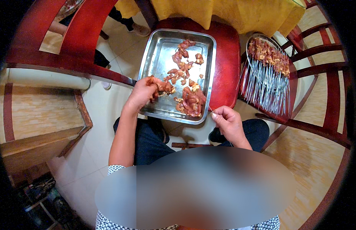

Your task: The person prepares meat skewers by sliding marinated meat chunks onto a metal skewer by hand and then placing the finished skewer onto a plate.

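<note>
A rectangular steel tray point(158, 57) rests on a red chair seat point(227, 57) in front of me, with pieces of raw marinated meat point(185, 69) scattered along its right half. My left hand point(141, 94) reaches over the tray's near left edge and closes its fingers on a meat piece point(162, 86). Just off the tray's near right corner, my right hand point(227, 122) pinches a thin metal skewer point(209, 109) whose tip points toward the meat.
A round tray point(254, 40) of finished meat skewers sits on another red chair at the right. A yellow tablecloth point(231, 11) hangs at the top. Red chair backs stand left and right. Another person's foot point(137, 27) is on the tiled floor at the top.
</note>
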`<state>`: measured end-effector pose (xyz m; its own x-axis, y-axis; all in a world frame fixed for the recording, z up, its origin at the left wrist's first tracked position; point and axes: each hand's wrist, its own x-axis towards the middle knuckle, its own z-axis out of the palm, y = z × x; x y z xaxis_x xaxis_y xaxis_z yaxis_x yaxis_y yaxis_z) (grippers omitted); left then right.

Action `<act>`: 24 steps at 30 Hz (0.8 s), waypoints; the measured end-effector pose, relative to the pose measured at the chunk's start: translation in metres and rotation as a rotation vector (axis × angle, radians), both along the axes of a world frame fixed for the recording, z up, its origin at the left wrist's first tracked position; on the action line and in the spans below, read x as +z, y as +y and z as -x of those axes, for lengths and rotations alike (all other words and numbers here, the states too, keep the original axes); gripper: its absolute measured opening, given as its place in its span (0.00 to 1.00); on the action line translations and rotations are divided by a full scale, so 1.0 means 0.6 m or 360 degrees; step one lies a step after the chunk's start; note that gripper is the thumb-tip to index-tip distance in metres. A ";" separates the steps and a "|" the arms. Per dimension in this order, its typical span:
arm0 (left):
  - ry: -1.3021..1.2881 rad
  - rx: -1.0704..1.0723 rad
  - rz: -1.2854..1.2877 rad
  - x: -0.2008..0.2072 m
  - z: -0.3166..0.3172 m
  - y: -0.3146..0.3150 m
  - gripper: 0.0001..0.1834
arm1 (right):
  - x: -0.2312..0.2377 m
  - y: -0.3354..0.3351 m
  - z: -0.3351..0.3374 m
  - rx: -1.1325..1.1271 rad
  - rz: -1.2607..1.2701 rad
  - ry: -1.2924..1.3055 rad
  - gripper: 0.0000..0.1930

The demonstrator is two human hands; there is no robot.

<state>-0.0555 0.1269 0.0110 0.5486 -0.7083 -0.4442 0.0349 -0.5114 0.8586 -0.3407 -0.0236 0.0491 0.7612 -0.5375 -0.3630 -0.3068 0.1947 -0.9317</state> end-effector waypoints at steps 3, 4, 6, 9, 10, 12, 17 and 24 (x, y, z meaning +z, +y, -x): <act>-0.1257 -0.0420 -0.0282 0.023 0.018 -0.004 0.07 | 0.017 -0.011 0.006 -0.0055 0.0059 0.0078 0.06; -0.1502 -0.0504 -0.0322 0.035 0.030 -0.006 0.06 | 0.019 -0.015 0.010 -0.0067 0.0094 0.0087 0.06; -0.1570 -0.0534 -0.0045 0.063 0.044 -0.032 0.07 | 0.021 -0.020 0.016 -0.0098 0.0161 0.0090 0.06; -0.1438 -0.0307 -0.0131 0.040 0.008 -0.073 0.10 | 0.024 -0.024 0.019 -0.0121 0.0208 0.0062 0.06; -0.1410 -0.0300 -0.0133 0.029 -0.007 -0.082 0.11 | 0.028 -0.025 0.020 -0.0113 0.0206 0.0063 0.06; -0.1403 -0.0439 -0.0121 0.024 -0.014 -0.102 0.11 | 0.026 -0.028 0.022 -0.0125 0.0180 0.0061 0.06; -0.1426 -0.0748 -0.0144 0.006 -0.018 -0.142 0.07 | 0.002 -0.029 0.029 -0.0133 0.0094 0.0012 0.06; -0.1321 -0.0703 -0.0289 0.002 -0.031 -0.160 0.07 | 0.000 -0.026 0.029 -0.0111 0.0099 -0.0045 0.05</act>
<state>-0.0367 0.0308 0.0121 0.4376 -0.8853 -0.1572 -0.7771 -0.4604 0.4291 -0.3581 -0.0394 0.0489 0.7304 -0.6106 -0.3060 -0.2678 0.1561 -0.9507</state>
